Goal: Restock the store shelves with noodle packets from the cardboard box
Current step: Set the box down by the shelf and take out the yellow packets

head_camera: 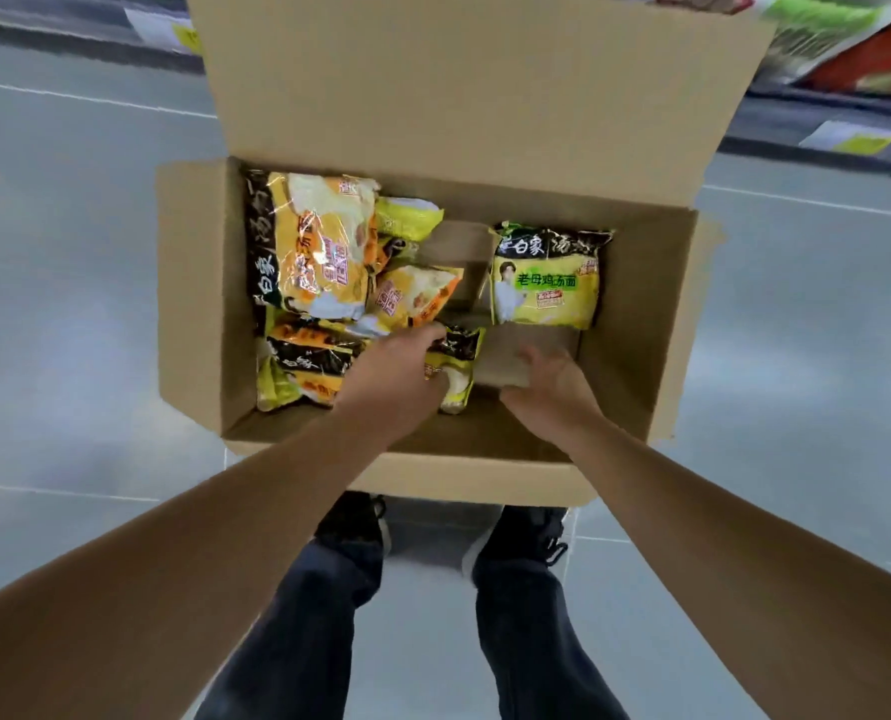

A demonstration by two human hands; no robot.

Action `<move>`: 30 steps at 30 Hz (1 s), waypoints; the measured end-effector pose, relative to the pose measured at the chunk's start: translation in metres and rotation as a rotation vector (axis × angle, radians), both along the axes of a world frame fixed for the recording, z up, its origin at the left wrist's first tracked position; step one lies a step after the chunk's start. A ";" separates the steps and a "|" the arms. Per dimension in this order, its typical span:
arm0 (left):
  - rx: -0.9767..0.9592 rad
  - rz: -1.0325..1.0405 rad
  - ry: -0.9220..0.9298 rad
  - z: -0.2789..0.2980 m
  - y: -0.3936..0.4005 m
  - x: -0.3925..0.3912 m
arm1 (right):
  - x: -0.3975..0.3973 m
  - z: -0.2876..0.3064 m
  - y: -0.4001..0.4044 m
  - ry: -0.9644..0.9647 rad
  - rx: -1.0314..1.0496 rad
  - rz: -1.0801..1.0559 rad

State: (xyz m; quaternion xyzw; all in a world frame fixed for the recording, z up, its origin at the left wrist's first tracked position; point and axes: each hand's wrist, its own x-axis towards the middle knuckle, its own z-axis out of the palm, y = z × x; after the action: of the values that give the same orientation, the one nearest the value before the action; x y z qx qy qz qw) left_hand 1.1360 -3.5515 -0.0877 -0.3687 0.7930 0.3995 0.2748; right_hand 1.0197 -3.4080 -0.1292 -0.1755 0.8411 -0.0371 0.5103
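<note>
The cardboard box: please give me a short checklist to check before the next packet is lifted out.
1. Cardboard box flaps open: ok.
2. Left hand on a yellow packet: ok.
3. Left hand's grip firm: cannot tell.
4. Right hand free to help: ok, it holds nothing.
5. Green packet clear of both hands: ok.
6. Space on the shelf: cannot tell, blurred.

One cam only, head-worn, wide-angle, looking steeply down and fwd from above. Cardboard box (194, 304) fills mid-frame, close, its far flap up at 12 o'clock. Both forearms run in from 7 and 5 o'clock. Shoes (352, 522) on grey floor (69, 304) at 6. Shelf edges (822, 148) blurred at 11 and 1 o'clock. No 2nd view, so no overlap.
</note>
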 end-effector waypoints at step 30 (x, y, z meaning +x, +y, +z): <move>0.227 0.030 0.150 -0.032 0.019 -0.071 | -0.084 0.038 0.002 0.003 -0.179 0.000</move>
State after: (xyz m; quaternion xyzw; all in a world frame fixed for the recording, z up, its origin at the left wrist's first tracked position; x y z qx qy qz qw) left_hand 1.0655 -3.5321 -0.1202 -0.3163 0.7555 0.5171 0.2485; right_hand 0.9360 -3.4060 -0.0908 -0.2205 0.8352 -0.1116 0.4913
